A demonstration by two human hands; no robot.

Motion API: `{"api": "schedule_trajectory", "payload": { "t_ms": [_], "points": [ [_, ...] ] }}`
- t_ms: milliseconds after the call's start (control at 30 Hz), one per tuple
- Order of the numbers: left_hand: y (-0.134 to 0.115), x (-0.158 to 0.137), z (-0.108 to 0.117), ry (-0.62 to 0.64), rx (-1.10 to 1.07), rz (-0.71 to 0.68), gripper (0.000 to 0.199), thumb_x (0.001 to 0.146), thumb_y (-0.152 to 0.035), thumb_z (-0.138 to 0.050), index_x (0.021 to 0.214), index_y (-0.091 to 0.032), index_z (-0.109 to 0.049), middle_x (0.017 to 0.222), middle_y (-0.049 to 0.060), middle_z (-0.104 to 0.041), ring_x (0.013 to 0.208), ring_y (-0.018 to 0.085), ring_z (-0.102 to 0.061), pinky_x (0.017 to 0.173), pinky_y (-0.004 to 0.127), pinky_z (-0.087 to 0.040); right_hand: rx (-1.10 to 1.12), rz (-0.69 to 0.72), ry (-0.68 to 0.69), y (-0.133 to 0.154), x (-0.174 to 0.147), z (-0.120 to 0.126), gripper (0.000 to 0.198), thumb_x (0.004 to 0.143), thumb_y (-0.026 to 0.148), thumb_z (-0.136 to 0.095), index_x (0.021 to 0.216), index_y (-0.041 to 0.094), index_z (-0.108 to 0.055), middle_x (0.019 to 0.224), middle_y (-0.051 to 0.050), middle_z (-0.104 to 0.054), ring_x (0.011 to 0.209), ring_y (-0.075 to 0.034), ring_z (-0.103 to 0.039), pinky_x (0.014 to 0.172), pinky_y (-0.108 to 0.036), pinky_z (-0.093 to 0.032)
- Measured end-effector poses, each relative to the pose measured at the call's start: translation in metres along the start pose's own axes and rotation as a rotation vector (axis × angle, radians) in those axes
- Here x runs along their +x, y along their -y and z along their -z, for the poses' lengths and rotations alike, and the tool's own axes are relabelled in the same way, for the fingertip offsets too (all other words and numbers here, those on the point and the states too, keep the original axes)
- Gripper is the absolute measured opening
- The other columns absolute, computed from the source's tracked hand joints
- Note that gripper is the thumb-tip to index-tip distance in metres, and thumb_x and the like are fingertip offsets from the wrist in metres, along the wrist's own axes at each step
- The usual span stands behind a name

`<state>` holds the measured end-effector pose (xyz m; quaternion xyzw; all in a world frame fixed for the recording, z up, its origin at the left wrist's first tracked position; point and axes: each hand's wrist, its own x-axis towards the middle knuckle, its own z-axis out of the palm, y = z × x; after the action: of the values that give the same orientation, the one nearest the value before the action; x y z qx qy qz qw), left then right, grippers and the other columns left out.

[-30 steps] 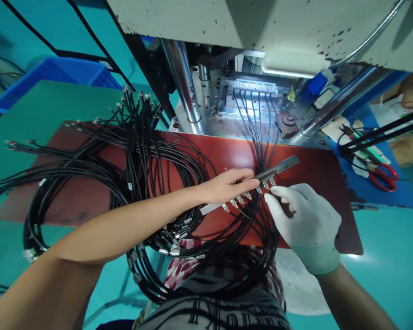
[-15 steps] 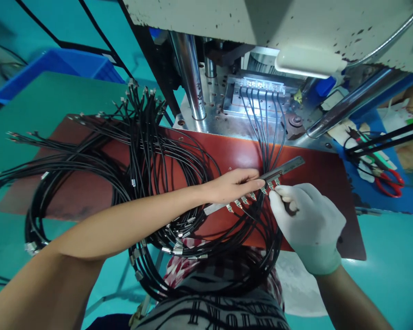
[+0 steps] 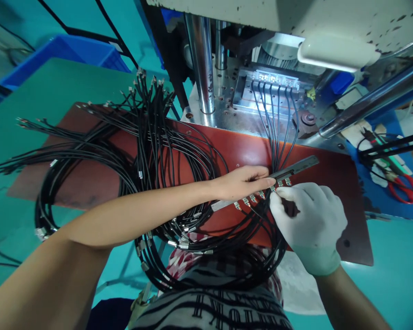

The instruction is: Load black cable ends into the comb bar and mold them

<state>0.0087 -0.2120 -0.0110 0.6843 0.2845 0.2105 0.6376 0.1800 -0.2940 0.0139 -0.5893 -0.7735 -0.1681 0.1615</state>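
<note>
My bare left hand (image 3: pixel 250 184) is closed on a flat metal bar (image 3: pixel 304 167), thumb on top. Small metal connectors (image 3: pixel 253 198) stick out along the bar's lower edge. My right hand (image 3: pixel 309 227), in a white glove, has thumb and forefinger pinched together at one of the connectors, just right of my left thumb. What lies between those fingertips is mostly hidden. Black cables (image 3: pixel 254 229) hang below the bar. Beyond the bar, several thin cables (image 3: pixel 274 142) run up into a lit metal fixture (image 3: pixel 242 98).
Coiled black cables (image 3: pixel 147 133) with metal ends spread over the reddish-brown board (image 3: pixel 223 137) on the left. A press with steel columns (image 3: pixel 203 68) stands ahead. Red-handled scissors (image 3: pixel 402 188) lie at right on a blue surface. A blue bin (image 3: pixel 89 50) is at far left.
The view has shifted slightly, so the press and board appear farther right. My right fingers have moved a little left along the bar, uncovering connectors near its right end. My left hand keeps its hold.
</note>
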Motion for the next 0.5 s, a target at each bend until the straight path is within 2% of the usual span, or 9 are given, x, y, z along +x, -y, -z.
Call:
{"api": "schedule_trajectory", "payload": {
  "t_ms": [133, 233, 333, 500],
  "points": [
    [0.0, 0.0, 0.0, -0.007, -0.042, -0.027, 0.037, 0.093, -0.039, -0.046, 0.064, -0.019, -0.033, 0.061, -0.007, -0.027, 0.056, 0.007, -0.028, 0.052, 0.023, -0.024, -0.009, 0.006, 0.084, 0.006, -0.001, 0.011, 0.02, 0.083, 0.042, -0.064, 0.095, 0.027, -0.07, 0.087, -0.002, -0.066, 0.074, -0.023, -0.051, 0.064, -0.036, -0.028],
    [0.001, 0.0, 0.0, -0.014, -0.04, -0.035, 0.037, 0.093, -0.038, -0.046, 0.064, -0.019, -0.033, 0.061, -0.006, -0.028, 0.057, 0.008, -0.029, 0.052, 0.023, -0.024, 0.03, 0.03, 0.167, 0.011, 0.001, 0.011, 0.015, 0.085, 0.041, -0.061, 0.087, 0.03, -0.071, 0.079, 0.0, -0.065, 0.07, -0.021, -0.049, 0.062, -0.035, -0.026],
    [0.001, 0.0, -0.001, -0.007, -0.041, -0.023, 0.035, 0.094, -0.036, -0.045, 0.065, -0.019, -0.035, 0.061, -0.007, -0.028, 0.056, 0.008, -0.029, 0.052, 0.023, -0.024, 0.058, 0.032, 0.159, 0.013, 0.004, 0.006, 0.015, 0.085, 0.037, -0.06, 0.077, 0.03, -0.071, 0.069, 0.001, -0.061, 0.067, -0.02, -0.047, 0.06, -0.035, -0.024],
    [0.0, 0.0, -0.002, -0.015, -0.065, -0.023, 0.035, 0.093, -0.037, -0.045, 0.065, -0.019, -0.035, 0.061, -0.007, -0.027, 0.056, 0.007, -0.029, 0.053, 0.024, -0.025, 0.049, 0.041, 0.141, 0.013, 0.004, 0.009, 0.014, 0.085, 0.037, -0.062, 0.082, 0.028, -0.072, 0.073, 0.001, -0.064, 0.067, -0.019, -0.048, 0.06, -0.035, -0.024]
  ]
}}
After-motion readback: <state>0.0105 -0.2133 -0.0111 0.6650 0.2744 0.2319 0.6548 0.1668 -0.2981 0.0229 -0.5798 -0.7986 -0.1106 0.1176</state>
